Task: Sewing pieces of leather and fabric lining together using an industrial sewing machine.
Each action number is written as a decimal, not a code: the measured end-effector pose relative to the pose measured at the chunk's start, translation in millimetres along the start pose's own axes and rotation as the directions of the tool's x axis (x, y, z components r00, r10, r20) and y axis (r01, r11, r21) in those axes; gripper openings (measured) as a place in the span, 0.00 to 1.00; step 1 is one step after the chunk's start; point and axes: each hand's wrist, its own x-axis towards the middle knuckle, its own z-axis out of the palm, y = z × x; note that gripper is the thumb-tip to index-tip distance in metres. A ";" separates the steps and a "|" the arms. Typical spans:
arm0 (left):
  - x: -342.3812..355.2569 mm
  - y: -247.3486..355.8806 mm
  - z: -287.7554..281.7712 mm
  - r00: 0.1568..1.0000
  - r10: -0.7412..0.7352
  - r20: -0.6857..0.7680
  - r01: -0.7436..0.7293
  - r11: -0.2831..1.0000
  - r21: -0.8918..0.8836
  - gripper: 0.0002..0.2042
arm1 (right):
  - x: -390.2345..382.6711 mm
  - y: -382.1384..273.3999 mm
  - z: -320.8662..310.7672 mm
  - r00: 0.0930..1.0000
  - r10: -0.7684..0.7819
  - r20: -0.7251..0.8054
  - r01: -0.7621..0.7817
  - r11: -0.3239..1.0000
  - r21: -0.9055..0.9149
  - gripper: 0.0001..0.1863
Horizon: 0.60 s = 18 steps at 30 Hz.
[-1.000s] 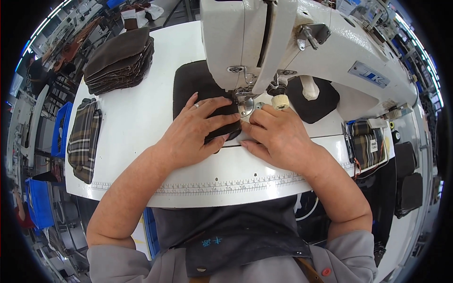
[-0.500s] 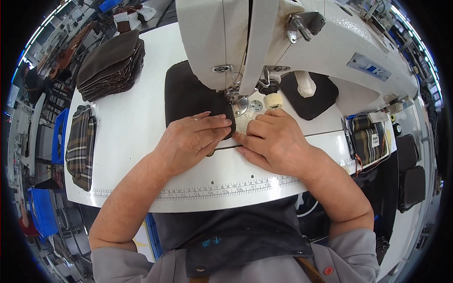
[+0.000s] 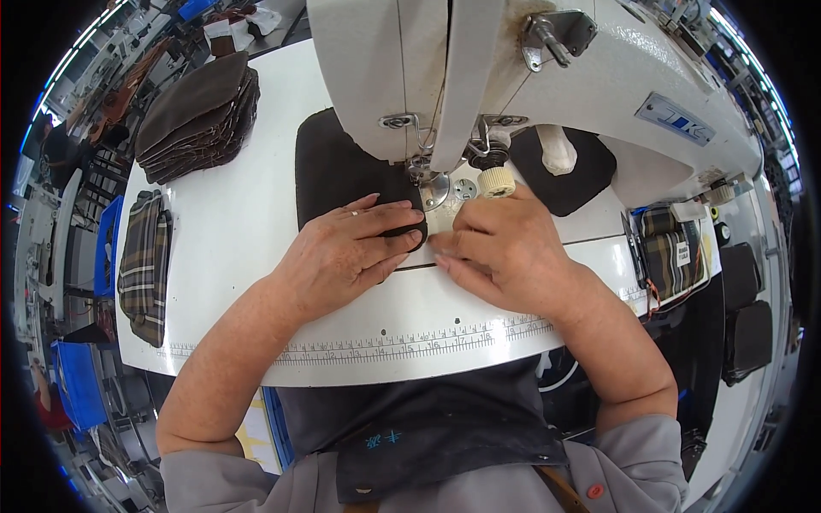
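A dark leather piece (image 3: pixel 342 171) lies beside the presser foot (image 3: pixel 432 192) of a white sewing machine (image 3: pixel 376 68). My left hand (image 3: pixel 342 252) is open, fingers stretched over the piece's near right corner. My right hand (image 3: pixel 505 248) is right of that corner, its fingers loosely bent and apart, partly blurred, with nothing visible in them. Its upper fingertips are near the cream knob (image 3: pixel 496 182) and partly hidden by it. A second dark piece (image 3: pixel 581 162) lies right of the needle area, partly under a white wrapped post.
A stack of dark leather pieces (image 3: pixel 192 111), folded plaid fabric (image 3: pixel 141 269) and a plaid pouch (image 3: pixel 671 261) sit on the white table (image 3: pixel 214 222). Blue bins (image 3: pixel 77 385) stand at left, more dark pieces (image 3: pixel 747 342) at right. Behind are other workstations and a partly visible person (image 3: pixel 47 393).
My left hand has slid back toward the piece's near corner. My right hand's upper fingers have risen toward the knob in the last half second. The view has shifted slightly.
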 end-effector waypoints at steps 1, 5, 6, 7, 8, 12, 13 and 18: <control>-0.1 0.5 -0.6 1.000 0.000 0.001 0.000 1.000 -0.001 0.14 | 0.5 -0.4 1.1 1.000 0.001 0.000 -0.001 1.000 0.001 0.08; 0.0 0.1 -3.0 1.000 -0.005 0.005 0.005 1.000 -0.014 0.12 | 1.1 -1.2 3.3 0.998 0.063 0.009 -0.063 0.998 0.007 0.08; 0.0 -1.0 -3.4 1.000 -0.008 -0.002 0.007 1.000 -0.028 0.11 | 0.8 -0.6 3.9 0.997 0.066 0.030 -0.066 0.998 0.002 0.08; 0.0 -2.2 -2.9 1.000 -0.007 -0.001 0.007 1.000 -0.029 0.11 | 0.6 0.1 4.0 0.997 0.068 0.030 -0.068 0.998 0.003 0.08; 0.0 -3.7 -2.0 1.000 -0.012 0.004 0.012 0.999 -0.035 0.12 | 0.3 1.0 3.9 0.997 0.073 0.037 -0.073 0.997 0.009 0.09; 3.0 -11.6 -6.2 0.998 -0.044 0.038 0.045 0.999 -0.026 0.12 | 1.7 1.7 3.3 0.993 0.096 0.062 -0.096 0.995 -0.002 0.11; 4.6 -13.8 -7.0 0.998 -0.045 0.038 0.046 0.999 -0.025 0.12 | 1.9 2.2 4.7 0.994 0.095 0.062 -0.095 0.995 -0.001 0.11; 12.0 -20.7 -9.3 0.998 -0.058 0.026 0.059 0.998 -0.034 0.12 | 3.1 3.5 10.3 0.988 0.148 0.043 -0.145 0.987 -0.069 0.16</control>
